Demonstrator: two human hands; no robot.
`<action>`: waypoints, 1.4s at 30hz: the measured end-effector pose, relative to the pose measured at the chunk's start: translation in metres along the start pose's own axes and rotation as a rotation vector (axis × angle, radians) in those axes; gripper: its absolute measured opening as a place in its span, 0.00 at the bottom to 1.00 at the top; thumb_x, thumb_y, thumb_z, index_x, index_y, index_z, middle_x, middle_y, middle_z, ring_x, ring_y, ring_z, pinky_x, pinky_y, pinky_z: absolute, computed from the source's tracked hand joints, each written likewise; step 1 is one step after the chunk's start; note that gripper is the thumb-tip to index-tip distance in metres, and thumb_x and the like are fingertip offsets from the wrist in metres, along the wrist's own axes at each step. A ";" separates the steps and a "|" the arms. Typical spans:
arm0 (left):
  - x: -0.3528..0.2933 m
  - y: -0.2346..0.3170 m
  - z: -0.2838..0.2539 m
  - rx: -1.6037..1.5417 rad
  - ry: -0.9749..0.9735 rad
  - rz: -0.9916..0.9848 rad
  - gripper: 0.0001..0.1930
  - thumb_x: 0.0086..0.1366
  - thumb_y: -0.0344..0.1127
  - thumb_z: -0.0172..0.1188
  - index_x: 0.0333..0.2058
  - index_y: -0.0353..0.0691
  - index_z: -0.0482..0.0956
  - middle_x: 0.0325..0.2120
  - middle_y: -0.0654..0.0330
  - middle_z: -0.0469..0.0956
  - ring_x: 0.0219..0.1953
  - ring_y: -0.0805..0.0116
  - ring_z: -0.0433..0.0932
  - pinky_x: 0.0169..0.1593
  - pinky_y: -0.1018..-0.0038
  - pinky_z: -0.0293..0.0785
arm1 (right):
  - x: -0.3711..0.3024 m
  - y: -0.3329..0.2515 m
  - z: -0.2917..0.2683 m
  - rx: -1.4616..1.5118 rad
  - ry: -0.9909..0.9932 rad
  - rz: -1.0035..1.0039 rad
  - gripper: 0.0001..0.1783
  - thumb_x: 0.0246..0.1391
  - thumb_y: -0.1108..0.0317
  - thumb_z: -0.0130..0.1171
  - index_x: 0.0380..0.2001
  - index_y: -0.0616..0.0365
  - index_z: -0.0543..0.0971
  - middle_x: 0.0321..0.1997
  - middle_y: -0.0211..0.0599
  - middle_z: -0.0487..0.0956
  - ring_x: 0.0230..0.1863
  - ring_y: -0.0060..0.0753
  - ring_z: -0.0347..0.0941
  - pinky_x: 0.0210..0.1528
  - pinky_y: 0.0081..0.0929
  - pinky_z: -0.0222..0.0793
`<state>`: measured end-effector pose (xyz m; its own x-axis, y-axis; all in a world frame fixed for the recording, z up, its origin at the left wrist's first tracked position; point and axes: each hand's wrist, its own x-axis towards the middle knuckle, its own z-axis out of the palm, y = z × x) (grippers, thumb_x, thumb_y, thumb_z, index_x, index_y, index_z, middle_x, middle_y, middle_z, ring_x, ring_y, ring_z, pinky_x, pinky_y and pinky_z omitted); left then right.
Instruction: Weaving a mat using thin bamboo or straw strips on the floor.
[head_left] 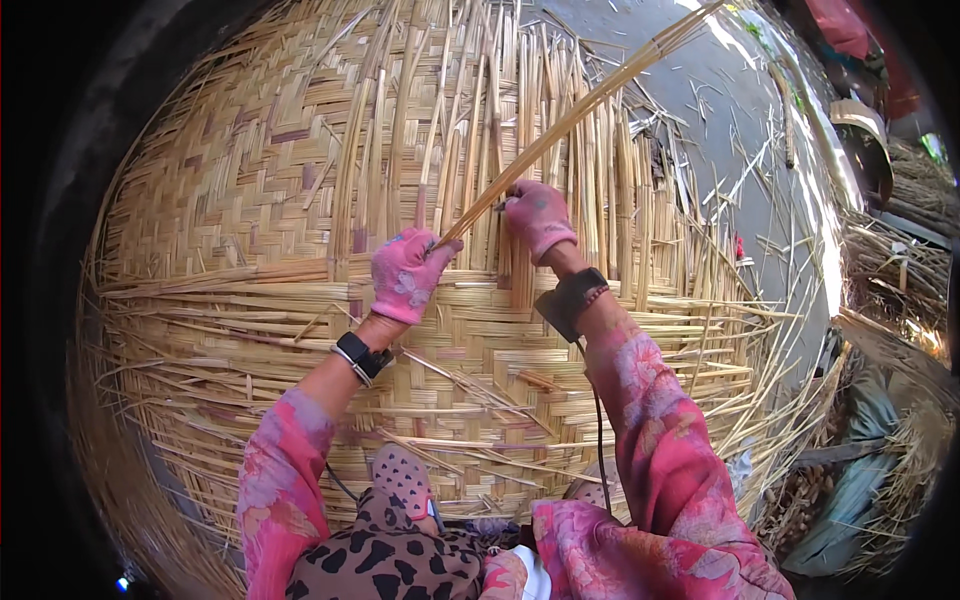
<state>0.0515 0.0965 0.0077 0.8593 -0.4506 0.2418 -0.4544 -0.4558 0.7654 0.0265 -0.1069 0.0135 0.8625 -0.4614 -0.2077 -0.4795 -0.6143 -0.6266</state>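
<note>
My left hand (408,275), in a pink patterned glove, is closed around the lower end of a bundle of long, thin straw-coloured strips (590,108). The bundle slants up and away to the right, raised over a large woven mat (250,170). Just right of it, my right hand (538,218), also pink-gloved, has its fingers closed beside the bundle. A small dark bit shows at its fingertips; what it holds I cannot make out. Beneath both hands, loose strips (600,200) lie lengthwise on the mat, and others (220,290) run crosswise nearer me.
Grey ground (720,110) with scattered strip scraps borders the mat at the far right. Piled stalks (885,270) and a greenish sheet (850,490) lie beyond the right edge. My spotted shoe (402,480) rests on the mat's near part. A black cable (601,440) hangs from my right wrist.
</note>
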 end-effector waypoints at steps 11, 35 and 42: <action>-0.003 0.002 -0.005 0.024 0.016 0.099 0.07 0.49 0.37 0.67 0.23 0.43 0.79 0.16 0.58 0.71 0.18 0.63 0.70 0.22 0.70 0.63 | 0.001 0.008 0.006 0.622 -0.033 0.103 0.12 0.36 0.65 0.67 0.28 0.58 0.81 0.22 0.34 0.78 0.23 0.24 0.73 0.26 0.24 0.68; -0.009 0.004 -0.001 -0.097 0.180 0.041 0.10 0.54 0.35 0.64 0.22 0.38 0.73 0.15 0.59 0.67 0.17 0.66 0.65 0.23 0.71 0.62 | 0.000 0.002 -0.006 0.779 -0.222 0.169 0.12 0.37 0.72 0.66 0.28 0.63 0.77 0.23 0.29 0.76 0.24 0.21 0.69 0.26 0.22 0.66; -0.014 0.013 -0.007 -0.213 0.224 -0.076 0.12 0.56 0.37 0.64 0.22 0.37 0.72 0.15 0.58 0.65 0.18 0.65 0.63 0.23 0.71 0.61 | -0.042 0.032 -0.017 1.293 -0.168 0.076 0.10 0.43 0.78 0.60 0.32 0.64 0.75 0.33 0.37 0.78 0.37 0.32 0.76 0.43 0.26 0.70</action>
<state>0.0349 0.1022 0.0187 0.9298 -0.2308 0.2867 -0.3483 -0.3001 0.8880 -0.0276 -0.1180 0.0152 0.8949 -0.3248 -0.3061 -0.1072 0.5094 -0.8539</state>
